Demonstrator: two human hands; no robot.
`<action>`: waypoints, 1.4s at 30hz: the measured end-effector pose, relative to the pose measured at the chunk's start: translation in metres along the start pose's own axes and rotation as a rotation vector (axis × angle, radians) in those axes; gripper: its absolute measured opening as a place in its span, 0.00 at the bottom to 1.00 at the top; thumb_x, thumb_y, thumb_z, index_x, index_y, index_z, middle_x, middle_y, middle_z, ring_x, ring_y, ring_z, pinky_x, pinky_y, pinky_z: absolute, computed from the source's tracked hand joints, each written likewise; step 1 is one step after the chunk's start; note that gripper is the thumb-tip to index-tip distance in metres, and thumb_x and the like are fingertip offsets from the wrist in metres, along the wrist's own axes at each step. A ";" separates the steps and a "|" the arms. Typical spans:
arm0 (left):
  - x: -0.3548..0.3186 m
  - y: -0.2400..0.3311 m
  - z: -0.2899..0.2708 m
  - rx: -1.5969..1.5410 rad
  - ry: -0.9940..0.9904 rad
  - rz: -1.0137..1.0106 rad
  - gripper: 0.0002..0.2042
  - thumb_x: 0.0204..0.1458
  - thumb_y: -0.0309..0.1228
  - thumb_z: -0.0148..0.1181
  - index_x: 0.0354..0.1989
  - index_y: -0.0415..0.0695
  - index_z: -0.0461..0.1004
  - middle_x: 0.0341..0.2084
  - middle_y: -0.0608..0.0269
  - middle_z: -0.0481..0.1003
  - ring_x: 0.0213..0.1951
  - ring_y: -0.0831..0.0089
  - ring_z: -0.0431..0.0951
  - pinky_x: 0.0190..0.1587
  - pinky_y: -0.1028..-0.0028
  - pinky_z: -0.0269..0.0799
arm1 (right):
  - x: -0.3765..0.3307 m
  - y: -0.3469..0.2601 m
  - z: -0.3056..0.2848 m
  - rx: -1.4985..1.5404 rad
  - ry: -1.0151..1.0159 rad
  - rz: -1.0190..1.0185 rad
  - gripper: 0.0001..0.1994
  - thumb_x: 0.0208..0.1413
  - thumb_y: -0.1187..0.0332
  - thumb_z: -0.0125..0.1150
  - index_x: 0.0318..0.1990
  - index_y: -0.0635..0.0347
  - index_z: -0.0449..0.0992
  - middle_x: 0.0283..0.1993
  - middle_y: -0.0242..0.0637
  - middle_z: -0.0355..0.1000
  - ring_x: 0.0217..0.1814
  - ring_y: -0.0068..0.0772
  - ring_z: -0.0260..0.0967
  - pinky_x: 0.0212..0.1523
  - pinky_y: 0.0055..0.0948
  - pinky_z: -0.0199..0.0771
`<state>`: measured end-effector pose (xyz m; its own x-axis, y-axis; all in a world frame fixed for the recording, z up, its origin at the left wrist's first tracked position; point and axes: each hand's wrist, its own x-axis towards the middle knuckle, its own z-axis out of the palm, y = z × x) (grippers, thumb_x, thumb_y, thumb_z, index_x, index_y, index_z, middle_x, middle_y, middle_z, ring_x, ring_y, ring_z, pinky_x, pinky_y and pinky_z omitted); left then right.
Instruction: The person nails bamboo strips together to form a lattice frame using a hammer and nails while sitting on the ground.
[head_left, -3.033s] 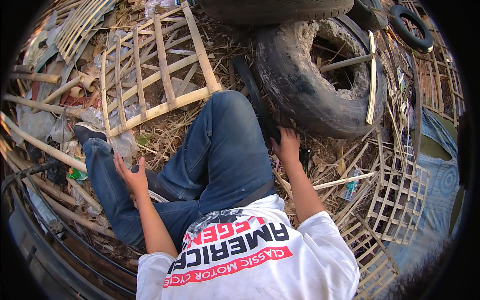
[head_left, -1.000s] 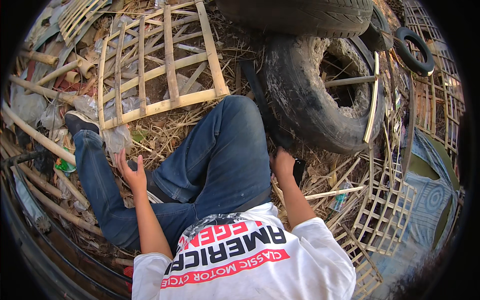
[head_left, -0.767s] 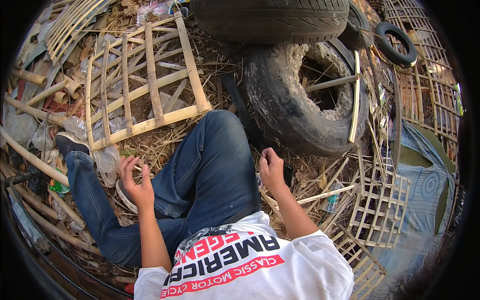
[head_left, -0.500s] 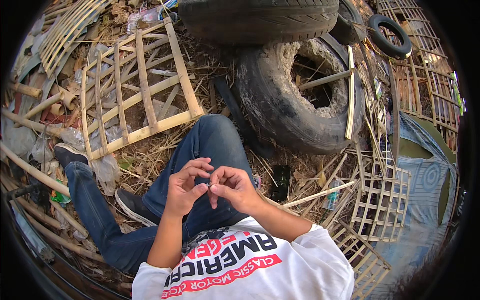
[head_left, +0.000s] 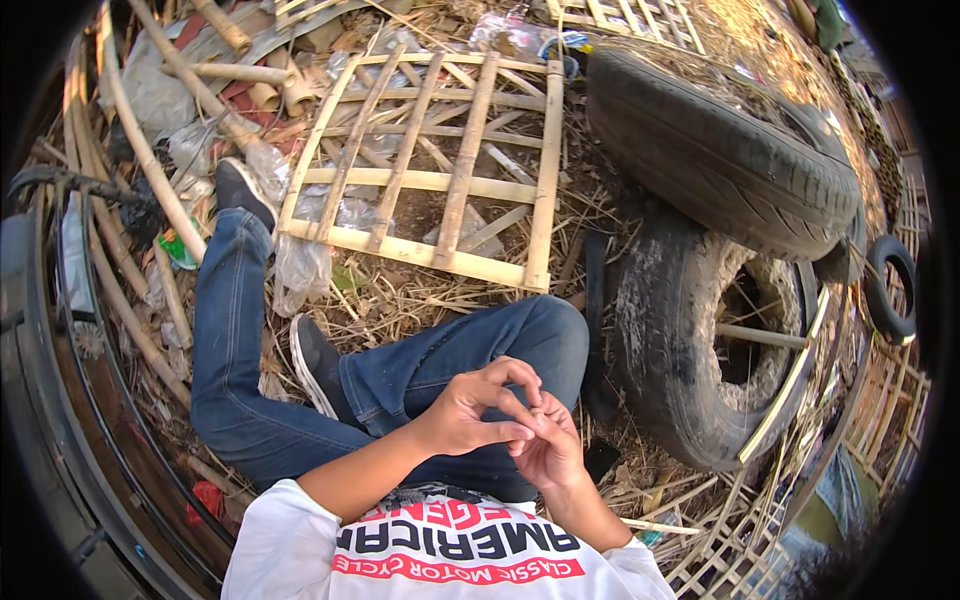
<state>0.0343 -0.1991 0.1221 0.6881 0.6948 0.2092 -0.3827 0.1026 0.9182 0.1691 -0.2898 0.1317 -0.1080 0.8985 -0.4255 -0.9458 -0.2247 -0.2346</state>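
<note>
My left hand (head_left: 468, 412) and my right hand (head_left: 552, 450) meet above my lap, in front of my bent knee. The fingers of both are curled, with thumbs and fingertips pressed together where the hands touch. Anything pinched between them is too small or too hidden to make out. Beyond my knee, a lattice panel of split bamboo (head_left: 455, 215) lies on the straw-covered ground. To its right, a worn tyre (head_left: 660, 345) with a crusted, pale inner rim lies close to my knee, and a second tyre (head_left: 720, 150) leans over it.
A small tyre (head_left: 890, 290) is at the far right. Bamboo poles (head_left: 140, 150) and clear plastic bags (head_left: 305, 270) litter the left side. Metal rails (head_left: 100, 400) run along the left edge. More bamboo lattice (head_left: 735, 545) lies at the lower right, near a thin bamboo strip (head_left: 785, 375).
My view has swung to the right-hand side of the picture for the panel and tyres, and more of the left ground shows. My hands stay together, now turned and pressed closer.
</note>
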 end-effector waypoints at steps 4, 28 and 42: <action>0.017 0.002 0.000 -0.074 -0.055 -0.007 0.09 0.42 0.28 0.71 0.33 0.42 0.82 0.36 0.62 0.73 0.43 0.68 0.74 0.49 0.69 0.68 | -0.001 -0.018 0.001 0.043 -0.010 0.139 0.11 0.53 0.73 0.63 0.37 0.58 0.64 0.25 0.38 0.72 0.23 0.37 0.76 0.24 0.29 0.81; 0.016 -0.026 -0.152 0.225 0.749 -0.198 0.06 0.48 0.15 0.62 0.36 0.30 0.78 0.29 0.51 0.79 0.32 0.68 0.81 0.37 0.73 0.80 | -0.102 -0.456 -0.203 -2.720 1.189 -0.165 0.33 0.42 0.81 0.53 0.62 0.61 0.62 0.61 0.56 0.62 0.65 0.60 0.57 0.64 0.49 0.57; 0.038 -0.068 -0.172 0.590 0.676 -0.169 0.04 0.46 0.17 0.64 0.31 0.36 0.80 0.30 0.58 0.80 0.37 0.71 0.78 0.42 0.73 0.71 | -0.005 -0.463 -0.193 -2.974 0.702 0.330 0.15 0.37 0.72 0.61 0.38 0.61 0.76 0.39 0.55 0.73 0.47 0.61 0.69 0.49 0.54 0.68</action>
<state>-0.0195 -0.0569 0.0094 0.1271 0.9918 -0.0149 0.1957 -0.0103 0.9806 0.6668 -0.2633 0.0738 0.3849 0.7976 -0.4644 0.8985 -0.2087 0.3861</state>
